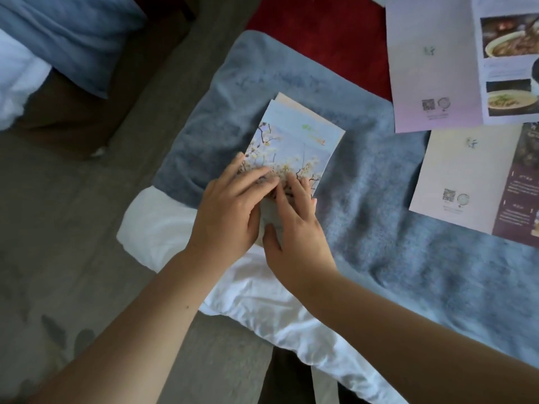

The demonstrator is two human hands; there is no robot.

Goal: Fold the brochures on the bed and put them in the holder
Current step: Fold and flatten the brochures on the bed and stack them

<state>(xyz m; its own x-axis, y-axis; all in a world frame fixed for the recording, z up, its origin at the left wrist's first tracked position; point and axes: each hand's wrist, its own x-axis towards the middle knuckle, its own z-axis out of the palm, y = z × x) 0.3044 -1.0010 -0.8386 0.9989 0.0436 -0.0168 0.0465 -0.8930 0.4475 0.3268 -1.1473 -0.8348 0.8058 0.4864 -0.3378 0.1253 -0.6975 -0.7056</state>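
Nearest lies a rumpled white sheet [256, 290] under the grey-blue fuzzy blanket [379, 199] on the bed. On that blanket, the left hand [230, 211] and right hand [294, 228] press flat, fingers spread, on a folded blossom-printed brochure [294, 147]. Beyond it to the right lie two unfolded brochures, cream-and-purple [466, 182] and lilac [437, 62].

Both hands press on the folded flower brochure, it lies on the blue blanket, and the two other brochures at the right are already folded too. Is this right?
Not quite. The head view shows the left hand and right hand on the folded flower brochure on the blue blanket, but the two other brochures lie open, unfolded.
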